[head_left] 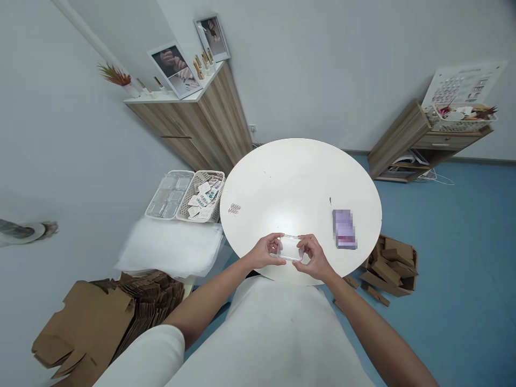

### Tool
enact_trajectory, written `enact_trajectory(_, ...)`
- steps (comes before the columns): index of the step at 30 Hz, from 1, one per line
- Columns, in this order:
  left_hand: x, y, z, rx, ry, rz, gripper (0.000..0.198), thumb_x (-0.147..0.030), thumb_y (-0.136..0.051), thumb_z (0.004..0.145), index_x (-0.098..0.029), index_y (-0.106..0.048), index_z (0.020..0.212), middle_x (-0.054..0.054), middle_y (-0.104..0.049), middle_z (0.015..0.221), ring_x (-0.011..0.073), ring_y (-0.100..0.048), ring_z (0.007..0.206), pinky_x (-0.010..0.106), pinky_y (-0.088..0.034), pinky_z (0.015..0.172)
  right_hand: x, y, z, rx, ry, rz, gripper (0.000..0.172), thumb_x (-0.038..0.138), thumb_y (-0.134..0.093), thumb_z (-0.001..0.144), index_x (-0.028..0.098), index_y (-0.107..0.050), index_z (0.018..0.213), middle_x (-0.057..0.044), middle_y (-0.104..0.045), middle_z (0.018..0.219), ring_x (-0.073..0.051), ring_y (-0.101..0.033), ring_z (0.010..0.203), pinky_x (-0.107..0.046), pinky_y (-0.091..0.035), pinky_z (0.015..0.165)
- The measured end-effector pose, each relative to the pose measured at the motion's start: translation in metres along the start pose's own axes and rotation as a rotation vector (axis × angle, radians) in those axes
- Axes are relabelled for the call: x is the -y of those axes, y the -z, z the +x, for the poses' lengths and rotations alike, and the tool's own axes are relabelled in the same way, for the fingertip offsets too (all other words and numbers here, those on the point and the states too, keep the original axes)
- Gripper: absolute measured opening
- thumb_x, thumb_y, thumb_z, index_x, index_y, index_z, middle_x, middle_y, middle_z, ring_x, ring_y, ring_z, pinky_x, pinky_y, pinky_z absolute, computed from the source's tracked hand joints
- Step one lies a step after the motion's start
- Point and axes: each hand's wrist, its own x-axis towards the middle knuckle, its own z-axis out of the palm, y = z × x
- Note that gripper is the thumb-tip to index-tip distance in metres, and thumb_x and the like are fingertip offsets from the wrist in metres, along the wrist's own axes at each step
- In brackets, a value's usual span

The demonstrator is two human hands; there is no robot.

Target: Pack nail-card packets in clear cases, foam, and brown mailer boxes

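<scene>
A clear plastic box [291,248] is held flat near the front edge of the white round table [298,177]. My left hand [266,251] grips its left end between thumb and fingers. At the right end, the thumb and fingers of my right hand [312,258] close on it. No contents can be made out inside the box. To the left on the table lies a small sheet of nail-shaped pieces [234,209]. A purple rectangular item [344,229], blurred out, lies to the right of my right hand.
Left of the table stand a white basket of printed cards [205,196] and a basket of clear boxes [169,194]. White sheets [173,244] and folded cardboard [88,328] lie nearer. An open carton of brown boxes [393,266] sits on the floor at right.
</scene>
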Motion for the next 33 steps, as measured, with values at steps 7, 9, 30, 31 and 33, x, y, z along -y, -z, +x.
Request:
enact_trajectory(7,0.002,-0.003,-0.003,-0.029,0.023,-0.021,0.078,-0.022,-0.081,0.045,-0.021,-0.048,0.115,0.000,-0.050,0.081,0.0110,-0.052,0.074,0.030,-0.044,0.073,0.000,0.000,0.003,0.000,-0.001,0.077,0.036,0.022,-0.069,0.051,0.025,-0.051,0.082,-0.002,-0.044,0.088,-0.016,-0.050,0.075,-0.030,-0.045,0.061)
enact_trajectory(9,0.002,-0.005,-0.003,-0.042,0.033,-0.050,0.079,-0.021,-0.081,0.044,-0.021,-0.048,0.115,0.000,-0.051,0.082,0.0120,-0.053,0.075,0.030,-0.045,0.072,-0.001,0.001,0.007,-0.006,-0.003,0.104,0.036,0.022,-0.070,0.051,0.025,-0.050,0.081,-0.001,-0.044,0.086,-0.014,-0.049,0.071,-0.029,-0.045,0.060)
enact_trajectory(30,0.037,0.011,0.005,-0.217,0.227,0.026,0.029,-0.026,-0.071,0.061,-0.014,-0.060,0.086,0.003,-0.061,0.076,0.0090,-0.056,0.061,0.026,-0.045,0.066,-0.022,-0.004,0.023,-0.074,-0.547,0.342,0.041,0.051,-0.048,0.075,0.025,-0.054,0.106,-0.004,-0.054,0.102,-0.014,-0.063,0.071,-0.036,-0.049,0.077)
enact_trajectory(31,0.040,0.011,0.005,-0.235,0.232,0.030,0.029,-0.025,-0.070,0.061,-0.014,-0.060,0.086,0.003,-0.061,0.077,0.0089,-0.056,0.062,0.025,-0.045,0.065,-0.024,-0.007,0.021,-0.065,-0.581,0.355,0.044,0.051,-0.048,0.076,0.026,-0.051,0.111,-0.005,-0.052,0.108,-0.014,-0.063,0.073,-0.035,-0.049,0.077)
enact_trajectory(33,0.049,0.011,0.005,-0.298,0.256,0.048,0.028,-0.024,-0.070,0.062,-0.014,-0.060,0.086,0.003,-0.061,0.078,0.0083,-0.056,0.061,0.024,-0.045,0.065,-0.029,-0.013,0.015,-0.039,-0.639,0.373,0.050,0.052,-0.046,0.077,0.027,-0.044,0.120,-0.005,-0.050,0.112,-0.014,-0.063,0.077,-0.032,-0.049,0.077)
